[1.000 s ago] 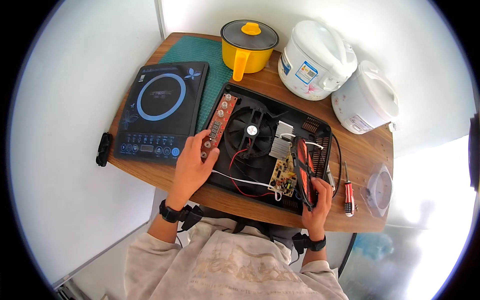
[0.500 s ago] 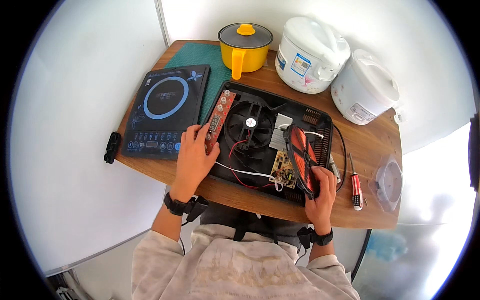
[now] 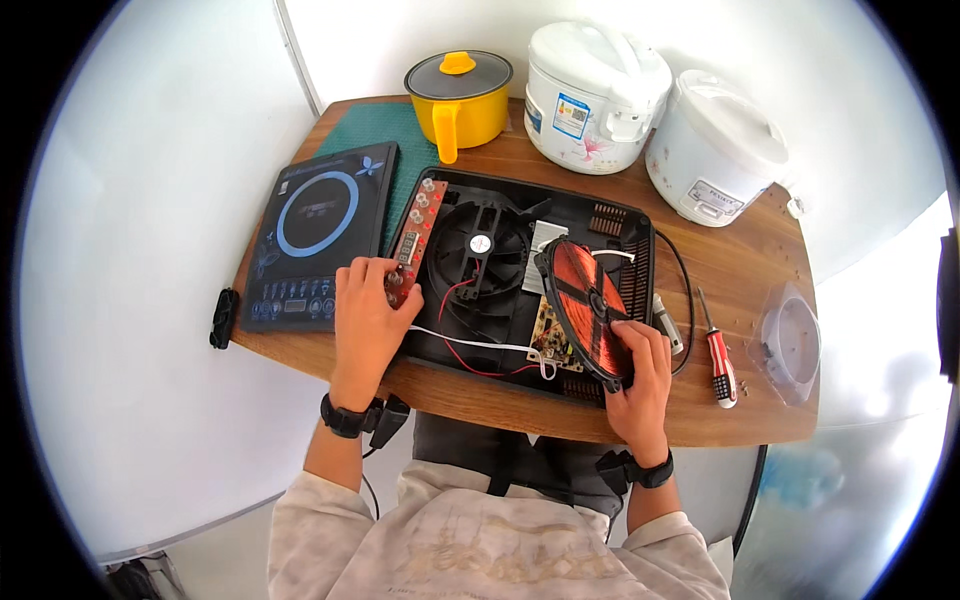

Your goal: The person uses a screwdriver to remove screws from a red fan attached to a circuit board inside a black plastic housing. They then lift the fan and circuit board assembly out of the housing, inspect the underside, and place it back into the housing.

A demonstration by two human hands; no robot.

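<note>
The opened black base of an induction cooker (image 3: pixel 480 180) lies in front of me, with a fan (image 3: pixel 482 244) inside. My left hand (image 3: pixel 370 315) is closed about the near end of the red control board (image 3: pixel 412 235) along the base's left side. In my right hand (image 3: pixel 640 375) is the rim of a round copper coil (image 3: pixel 585 300), tilted above the base's right half. Beneath the coil, a tan circuit board (image 3: pixel 545 335) and a silver heat sink (image 3: pixel 543 245) are partly hidden. White and red wires cross the near part of the base.
The cooker's black glass top (image 3: pixel 318 235) lies at left, partly over a green mat (image 3: pixel 385 125). Behind stand a yellow pot (image 3: pixel 460 105) and two white rice cookers (image 3: pixel 595 100) (image 3: pixel 715 150). At right are a screwdriver (image 3: pixel 720 365), loose screws and a clear plastic container (image 3: pixel 790 345).
The coil has turned so that more of its copper face shows, my right hand still on its rim. My left hand stays at the control board's near end. The whole view has shifted slightly.
</note>
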